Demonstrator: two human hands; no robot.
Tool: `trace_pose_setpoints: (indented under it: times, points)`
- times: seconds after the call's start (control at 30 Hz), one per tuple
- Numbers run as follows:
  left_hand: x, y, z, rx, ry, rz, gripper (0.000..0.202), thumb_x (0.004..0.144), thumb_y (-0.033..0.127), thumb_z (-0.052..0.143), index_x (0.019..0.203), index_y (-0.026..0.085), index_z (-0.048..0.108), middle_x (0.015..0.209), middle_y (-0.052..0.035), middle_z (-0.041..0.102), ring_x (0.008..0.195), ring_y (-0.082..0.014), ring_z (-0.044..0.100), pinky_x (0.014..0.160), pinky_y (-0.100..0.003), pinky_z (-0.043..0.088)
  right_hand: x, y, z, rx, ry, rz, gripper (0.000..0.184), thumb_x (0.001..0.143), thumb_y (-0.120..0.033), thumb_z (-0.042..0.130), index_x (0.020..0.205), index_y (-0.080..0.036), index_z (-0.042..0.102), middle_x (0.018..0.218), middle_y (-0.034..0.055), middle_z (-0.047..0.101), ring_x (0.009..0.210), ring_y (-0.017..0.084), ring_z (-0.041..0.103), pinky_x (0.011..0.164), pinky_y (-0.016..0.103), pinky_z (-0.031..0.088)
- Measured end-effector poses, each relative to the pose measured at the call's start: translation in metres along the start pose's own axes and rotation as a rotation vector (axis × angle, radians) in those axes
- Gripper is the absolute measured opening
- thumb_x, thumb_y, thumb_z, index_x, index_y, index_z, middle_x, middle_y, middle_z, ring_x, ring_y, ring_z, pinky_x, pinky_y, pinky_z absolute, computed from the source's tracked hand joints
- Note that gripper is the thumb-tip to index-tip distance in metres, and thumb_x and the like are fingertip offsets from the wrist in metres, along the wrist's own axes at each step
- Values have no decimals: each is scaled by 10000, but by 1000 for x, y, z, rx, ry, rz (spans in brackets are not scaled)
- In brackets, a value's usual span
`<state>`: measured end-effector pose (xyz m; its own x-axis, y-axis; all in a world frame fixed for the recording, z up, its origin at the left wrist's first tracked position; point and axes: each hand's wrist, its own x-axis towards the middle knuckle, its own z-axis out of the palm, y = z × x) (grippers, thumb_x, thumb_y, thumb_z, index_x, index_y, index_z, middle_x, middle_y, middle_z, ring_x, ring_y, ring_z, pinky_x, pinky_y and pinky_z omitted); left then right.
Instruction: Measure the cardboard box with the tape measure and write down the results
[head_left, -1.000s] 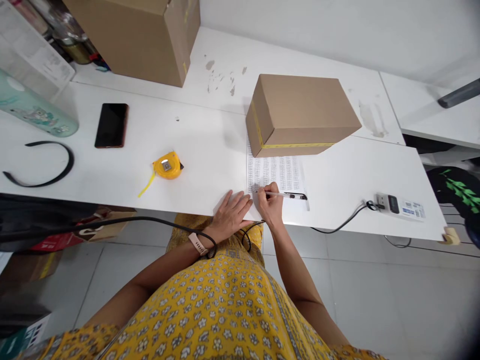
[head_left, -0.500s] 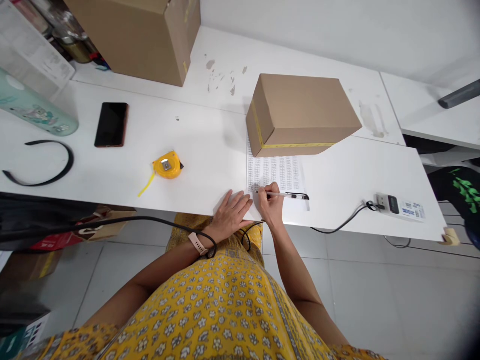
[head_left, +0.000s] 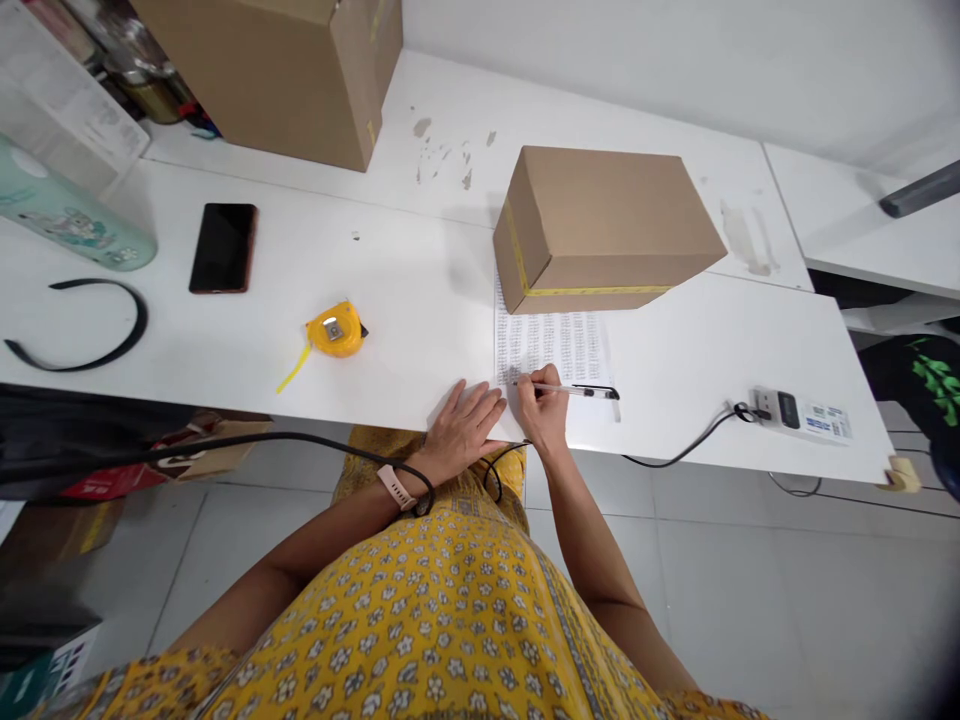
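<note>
My right hand grips a pen, its tip at the lower left part of a printed sheet. Rows of small marks cover the sheet, and its far part is hidden beneath a cardboard box with yellow tape. Flat at the table's front edge, left of the sheet, lies my left hand, fingers spread and holding nothing. A yellow tape measure rests further left, with a short length of its blade pulled out.
A phone, a black headband-like band and a mint-green bottle lie on the left. Behind them stands a larger cardboard box. A small device with a display sits at the right, cabled. A black cable crosses my left wrist.
</note>
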<state>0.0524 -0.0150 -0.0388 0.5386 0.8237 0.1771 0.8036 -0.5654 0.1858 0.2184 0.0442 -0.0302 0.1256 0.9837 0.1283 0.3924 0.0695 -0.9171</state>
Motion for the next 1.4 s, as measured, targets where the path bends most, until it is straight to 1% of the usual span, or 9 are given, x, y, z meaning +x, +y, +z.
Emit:
trace_pose_setpoints:
  times: [0.3,0.5,0.73,0.87,1.13,1.4]
  points:
    - [0,0,0,20,15,7,631,1001,571,549,1462,140,558,1506,-135,591,1441,-325,497,1254,-569,318,0,0,0,6,-10,20,263,886,-348,608,707,-252,442,595,-64,456,578,136,455,585,290,376]
    - [0,0,-2,25,14,12,614,1008,553,548,1460,138,553,1509,-142,584,1441,-322,495,1256,-565,318,0,-1,0,11,23,24,258,883,-337,606,702,-251,442,598,-62,453,579,133,448,579,288,369]
    - [-1,0,-1,-5,-1,5,637,1001,543,566,1483,128,536,1513,-150,580,1461,-331,471,1268,-575,288,0,-1,0,26,-48,0,255,898,-345,603,710,-247,460,608,-64,457,580,128,456,583,284,380]
    - [-1,0,-2,-16,-13,1,633,1000,540,570,1483,133,536,1521,-145,573,1464,-333,468,1268,-575,285,0,2,1,18,-52,-2,262,908,-347,599,712,-246,456,615,-63,457,587,126,455,585,282,380]
    - [-1,0,0,-24,6,4,626,1010,552,543,1469,126,547,1513,-145,582,1461,-334,470,1264,-579,291,0,0,1,-2,-58,2,262,894,-367,598,710,-249,454,615,-61,450,589,129,444,586,286,377]
    - [-1,-1,1,-49,29,4,604,1013,546,547,1461,142,546,1503,-141,589,1465,-330,467,1270,-573,274,0,-1,1,-9,-50,4,264,885,-383,608,720,-249,450,626,-57,467,588,127,450,584,288,379]
